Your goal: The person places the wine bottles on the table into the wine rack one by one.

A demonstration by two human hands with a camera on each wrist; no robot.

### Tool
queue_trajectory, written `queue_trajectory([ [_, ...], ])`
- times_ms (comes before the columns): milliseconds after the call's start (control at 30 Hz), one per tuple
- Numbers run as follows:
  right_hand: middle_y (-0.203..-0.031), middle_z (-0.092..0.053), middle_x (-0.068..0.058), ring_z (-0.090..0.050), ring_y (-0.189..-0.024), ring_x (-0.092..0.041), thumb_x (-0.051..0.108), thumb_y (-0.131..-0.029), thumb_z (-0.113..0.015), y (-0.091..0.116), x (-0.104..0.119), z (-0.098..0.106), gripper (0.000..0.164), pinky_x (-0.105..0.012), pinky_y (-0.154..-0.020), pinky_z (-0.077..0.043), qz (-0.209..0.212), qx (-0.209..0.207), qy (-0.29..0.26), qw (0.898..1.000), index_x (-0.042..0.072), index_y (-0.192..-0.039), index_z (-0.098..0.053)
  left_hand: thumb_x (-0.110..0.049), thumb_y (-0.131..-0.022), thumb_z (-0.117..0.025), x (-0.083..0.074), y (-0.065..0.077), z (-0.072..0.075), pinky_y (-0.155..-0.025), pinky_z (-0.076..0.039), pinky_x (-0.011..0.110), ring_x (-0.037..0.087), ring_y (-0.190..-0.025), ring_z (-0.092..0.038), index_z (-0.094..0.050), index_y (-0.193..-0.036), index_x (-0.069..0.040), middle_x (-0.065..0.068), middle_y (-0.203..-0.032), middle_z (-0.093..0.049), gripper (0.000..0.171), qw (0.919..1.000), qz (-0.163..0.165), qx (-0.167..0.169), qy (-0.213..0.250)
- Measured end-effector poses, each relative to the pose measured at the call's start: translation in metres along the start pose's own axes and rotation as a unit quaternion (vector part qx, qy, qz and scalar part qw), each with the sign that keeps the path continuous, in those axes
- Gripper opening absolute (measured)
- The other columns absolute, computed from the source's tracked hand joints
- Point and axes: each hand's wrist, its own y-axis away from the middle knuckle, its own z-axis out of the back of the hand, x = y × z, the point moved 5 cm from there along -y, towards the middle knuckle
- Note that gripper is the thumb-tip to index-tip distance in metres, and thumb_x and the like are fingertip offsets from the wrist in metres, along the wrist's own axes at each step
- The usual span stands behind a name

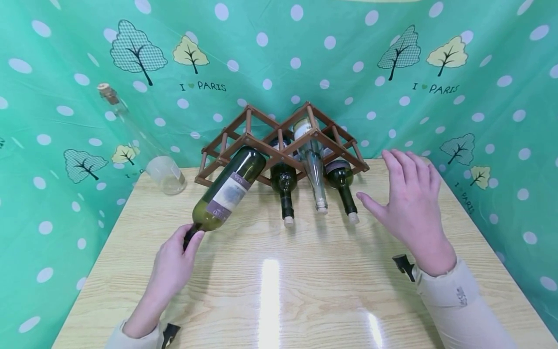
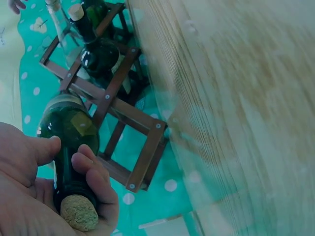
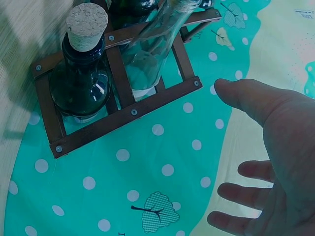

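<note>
My left hand (image 1: 174, 264) grips a green wine bottle (image 1: 228, 190) by its neck, cork end toward me. The bottle's base reaches the front of the brown wooden wine rack (image 1: 261, 145), overlapping its left part. In the left wrist view, thumb and fingers wrap the neck just behind the cork (image 2: 79, 213). In the rack lie a dark green bottle (image 1: 283, 179), a clear glass bottle (image 1: 315, 165) and another green bottle (image 1: 340, 177), corks facing me. To the right of the rack, my right hand (image 1: 411, 208) is held with fingers spread and nothing in it.
At the table's back left corner stands a clear glass bottle (image 1: 167, 177) with a cork. Green dotted cloth (image 1: 279, 53) hangs behind the rack and along both sides. The light wooden table (image 1: 322, 276) stretches in front of the rack.
</note>
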Motion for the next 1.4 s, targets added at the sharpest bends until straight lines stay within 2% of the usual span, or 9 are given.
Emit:
queue_trajectory([
  [233,-0.147,-0.052,-0.029,-0.041,-0.137,-0.054,0.046,-0.077,-0.086,0.000,0.000,0.000,0.099,-0.073,-0.115,-0.025,0.002,-0.004,0.000,1.000,-0.001,-0.154,-0.046,-0.047,-0.113,-0.044,-0.001,0.000,-0.006,-0.087,-0.055,0.054,0.033,-0.100,-0.065,-0.054,-0.146,0.003,0.020,-0.118,-0.070,0.061,0.9984,0.021,0.044,0.029],
  [467,-0.147,-0.053,-0.029,-0.041,-0.138,-0.054,0.046,-0.076,-0.087,0.000,0.000,0.001,0.099,-0.074,-0.115,-0.025,0.001,-0.005,0.001,1.000,-0.001,-0.154,-0.047,-0.047,-0.114,-0.043,-0.003,0.001,-0.010,-0.068,-0.049,0.036,0.023,-0.080,-0.056,-0.058,-0.138,0.000,0.017,-0.108,-0.066,0.055,0.9944,0.048,0.072,0.061],
  [633,-0.147,-0.052,-0.029,-0.041,-0.138,-0.054,0.046,-0.077,-0.087,0.001,0.000,0.001,0.099,-0.074,-0.115,-0.025,0.002,-0.005,0.000,1.000,-0.001,-0.154,-0.047,-0.044,-0.114,-0.044,-0.005,0.000,-0.012,-0.061,-0.047,0.033,0.022,-0.076,-0.053,-0.060,-0.128,0.000,0.016,-0.097,-0.060,0.049,0.9922,0.048,0.074,0.088],
  [867,-0.147,-0.053,-0.029,-0.042,-0.137,-0.054,0.045,-0.076,-0.088,0.000,0.001,0.001,0.099,-0.073,-0.115,-0.025,0.004,-0.004,0.000,1.000,-0.002,-0.154,-0.047,-0.040,-0.115,-0.044,-0.008,0.001,-0.015,-0.057,-0.044,0.032,0.021,-0.070,-0.051,-0.059,-0.118,0.002,0.009,-0.083,-0.054,0.045,0.9874,0.047,0.087,0.123],
  [1400,-0.146,-0.053,-0.029,-0.042,-0.136,-0.054,0.045,-0.077,-0.086,0.000,0.001,0.000,0.098,-0.074,-0.114,-0.025,0.008,-0.009,-0.002,1.000,-0.002,-0.153,-0.048,-0.027,-0.116,-0.044,-0.013,0.002,-0.024,-0.060,-0.045,0.028,0.018,-0.072,-0.052,-0.056,-0.123,0.004,0.012,-0.094,-0.057,0.034,0.9760,0.062,0.100,0.183],
])
